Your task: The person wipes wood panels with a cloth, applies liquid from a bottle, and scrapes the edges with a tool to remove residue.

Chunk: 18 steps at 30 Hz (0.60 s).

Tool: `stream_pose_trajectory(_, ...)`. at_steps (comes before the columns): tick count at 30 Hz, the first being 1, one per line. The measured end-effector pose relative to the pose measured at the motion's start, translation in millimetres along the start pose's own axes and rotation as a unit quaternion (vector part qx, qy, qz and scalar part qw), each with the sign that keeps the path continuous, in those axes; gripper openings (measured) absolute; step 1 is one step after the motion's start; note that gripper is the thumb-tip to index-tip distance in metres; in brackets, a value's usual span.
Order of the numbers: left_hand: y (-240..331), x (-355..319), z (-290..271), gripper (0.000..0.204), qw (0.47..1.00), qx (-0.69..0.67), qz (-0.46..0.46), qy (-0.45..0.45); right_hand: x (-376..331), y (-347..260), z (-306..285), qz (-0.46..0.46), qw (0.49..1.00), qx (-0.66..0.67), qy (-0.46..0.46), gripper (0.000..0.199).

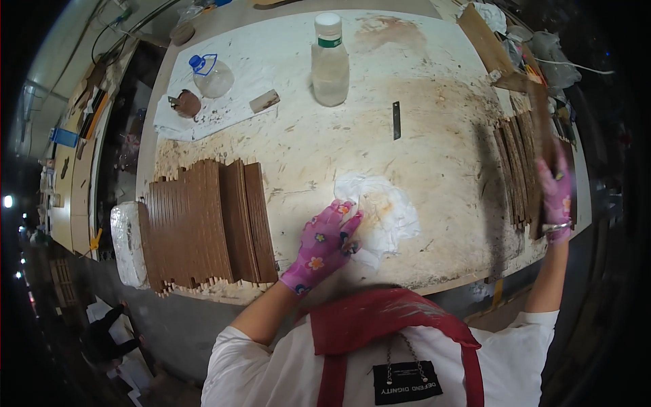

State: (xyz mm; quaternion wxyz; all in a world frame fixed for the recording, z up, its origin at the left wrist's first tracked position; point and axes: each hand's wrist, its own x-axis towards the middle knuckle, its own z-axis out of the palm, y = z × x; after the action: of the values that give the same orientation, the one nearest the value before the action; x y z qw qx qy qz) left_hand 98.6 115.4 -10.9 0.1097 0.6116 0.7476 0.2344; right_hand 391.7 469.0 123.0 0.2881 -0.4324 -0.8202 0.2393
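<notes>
My left hand point(325, 243), in a pink flowered glove, is at the left edge of a crumpled white cloth point(392, 214) with yellowish stains. Its fingers and thumb close on the cloth's edge. Far to the right, my right hand point(557, 190), gloved the same way, grips a long brown wooden strip point(540, 122) that stands out past the fingers and looks slightly blurred. Beside that hand is a stack of brown strips point(513, 169) on the table's right side. A larger row of brown wooden slats point(186, 227) sits to the left of my left hand.
A white wrapped block point(127, 243) stands against the row's left end. Farther back are a clear bottle with a white cap point(330, 71), a blue-capped jug point(213, 78), a brown cup point(186, 104), a small block point(264, 101) and a dark metal strip point(397, 121). A cardboard box point(485, 41) sits back right.
</notes>
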Motion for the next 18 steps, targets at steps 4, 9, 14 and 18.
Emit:
stream_pose_trajectory(4, -22.8, 3.3, -4.6, 0.048, 0.998, -0.043, 0.025, 0.025, -43.4, -111.9, 83.9, 0.193, 0.894, 0.269, -0.303, 0.080)
stream_pose_trajectory(9, -73.4, 60.5, -105.6, 0.023, 0.981, -0.008, -0.134, 0.137, -68.7, -127.7, 148.6, 0.239, 0.777, 0.427, -0.397, 0.076)
stream_pose_trajectory(14, -163.2, 118.5, -147.8, 0.021, 0.967, 0.084, -0.080, 0.227, -78.4, -146.7, 172.8, 0.256, 0.719, 0.479, -0.434, 0.071)
stream_pose_trajectory(18, -188.8, 161.6, -143.1, 0.028, 0.971, 0.187, -0.062, 0.134, -85.3, -148.8, 182.5, 0.232, 0.732, 0.475, -0.430, 0.071)
